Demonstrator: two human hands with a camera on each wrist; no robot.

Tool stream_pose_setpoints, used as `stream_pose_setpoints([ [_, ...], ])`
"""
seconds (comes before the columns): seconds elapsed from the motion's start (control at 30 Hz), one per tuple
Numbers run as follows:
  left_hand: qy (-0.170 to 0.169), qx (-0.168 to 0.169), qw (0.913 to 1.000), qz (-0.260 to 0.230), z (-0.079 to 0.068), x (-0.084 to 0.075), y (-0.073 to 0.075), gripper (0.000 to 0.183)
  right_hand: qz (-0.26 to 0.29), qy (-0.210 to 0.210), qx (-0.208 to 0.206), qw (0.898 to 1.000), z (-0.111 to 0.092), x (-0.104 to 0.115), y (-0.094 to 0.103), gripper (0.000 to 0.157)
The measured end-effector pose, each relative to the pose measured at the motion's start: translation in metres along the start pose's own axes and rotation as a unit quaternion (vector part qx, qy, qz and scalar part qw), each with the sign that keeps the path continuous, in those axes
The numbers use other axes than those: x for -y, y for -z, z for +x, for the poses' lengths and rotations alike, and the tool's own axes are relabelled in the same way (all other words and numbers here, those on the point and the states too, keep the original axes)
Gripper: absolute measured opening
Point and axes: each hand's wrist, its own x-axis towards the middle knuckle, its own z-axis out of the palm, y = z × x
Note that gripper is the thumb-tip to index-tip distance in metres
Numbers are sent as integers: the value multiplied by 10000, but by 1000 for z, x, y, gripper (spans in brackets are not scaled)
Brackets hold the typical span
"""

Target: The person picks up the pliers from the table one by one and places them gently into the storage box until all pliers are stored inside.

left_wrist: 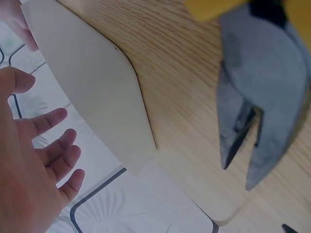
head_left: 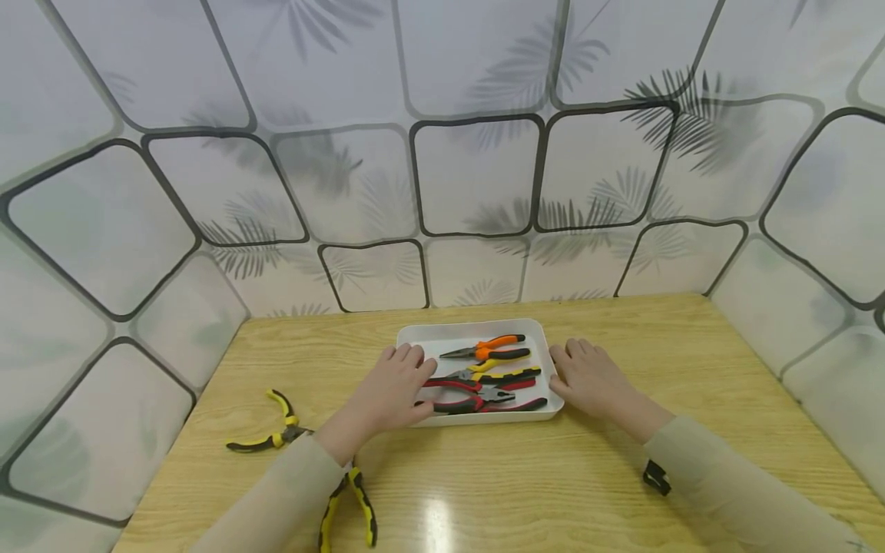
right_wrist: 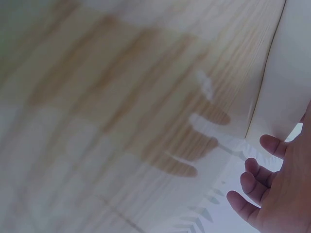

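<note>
White tray (head_left: 435,340); pliers (head_left: 482,351) inside; left hand (head_left: 390,390), right hand (head_left: 591,378) at opposite ends

head: above, forward-down over table (head_left: 525,476) | both wrists: low, close, across tabletop | shared: tray (left_wrist: 87,82)

Bright, even light left a white glare on the glossy, pale-yellow wood-grain tabletop (head_left: 512,476) in the head view, whereas the wrist views were dimmer, the right one softly blurred with the bare right hand (right_wrist: 279,194) mirrored.
</note>
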Motion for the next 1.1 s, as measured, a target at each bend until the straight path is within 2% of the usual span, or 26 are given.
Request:
stream_pose_setpoints([
  [0.13,35,-51,10000,-11,-3,3,-1,35,40,28,-60,10000,0,-1,-1,19],
  [0.37,82,-9,10000,-53,-6,7,2,36,-9,259,-500,9984,0,-5,-7,19],
  [0.73,217,50,9995,-246,-11,13,6,34,18,66,-136,9999,1,1,7,15],
  [1.1,334,-188,9990,-222,-18,17,7,33,18,96,-100,9999,0,-1,4,17],
])
